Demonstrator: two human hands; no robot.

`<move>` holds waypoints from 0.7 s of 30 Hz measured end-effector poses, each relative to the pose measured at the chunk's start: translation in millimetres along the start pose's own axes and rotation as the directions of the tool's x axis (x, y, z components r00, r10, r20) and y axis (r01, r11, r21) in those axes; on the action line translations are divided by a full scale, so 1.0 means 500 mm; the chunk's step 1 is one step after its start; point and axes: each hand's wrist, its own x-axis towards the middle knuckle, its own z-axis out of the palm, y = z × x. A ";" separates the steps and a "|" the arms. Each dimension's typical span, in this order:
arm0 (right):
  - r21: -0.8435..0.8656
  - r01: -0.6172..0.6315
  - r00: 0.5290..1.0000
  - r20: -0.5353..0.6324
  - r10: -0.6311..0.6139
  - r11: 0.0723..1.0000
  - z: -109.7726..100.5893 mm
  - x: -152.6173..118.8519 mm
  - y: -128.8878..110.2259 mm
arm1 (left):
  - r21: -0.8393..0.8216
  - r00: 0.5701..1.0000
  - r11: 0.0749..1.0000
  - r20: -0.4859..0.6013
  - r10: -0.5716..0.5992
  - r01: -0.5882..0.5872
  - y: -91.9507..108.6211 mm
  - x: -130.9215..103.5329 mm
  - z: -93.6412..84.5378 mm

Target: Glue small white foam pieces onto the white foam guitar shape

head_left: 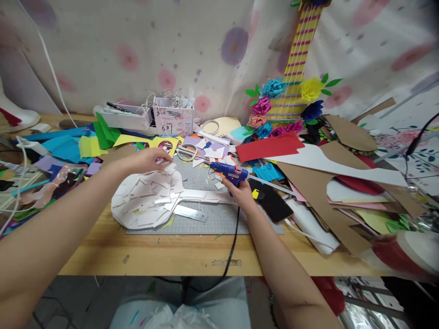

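A white guitar-shaped paper form (147,198) lies on the grey cutting mat (192,224), its round body to the left and its narrow neck to the right. Overlapping paper scraps cover its surface. At the body's upper edge, my left hand (152,160) has its fingers closed on a small white paper piece (170,168). My right hand (242,194) grips a blue hot glue gun (228,172) above the neck, nozzle pointing left. Its black cord (233,246) runs down over the table edge. Below the form's neck lies a metal ruler (190,213).
Beside my right hand sits a black phone (272,201). Scissors (187,151) and paper scraps lie behind the form. Cardboard sheets (308,192) pile up at right, coloured paper (65,146) at left. A flower-trimmed yellow guitar neck (297,59) stands at the back near a white box (174,119).
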 end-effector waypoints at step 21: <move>0.052 -0.039 0.996 -0.074 0.043 0.998 0.003 0.000 0.000 | 0.284 0.985 0.955 0.170 0.038 -0.086 -0.009 0.016 0.043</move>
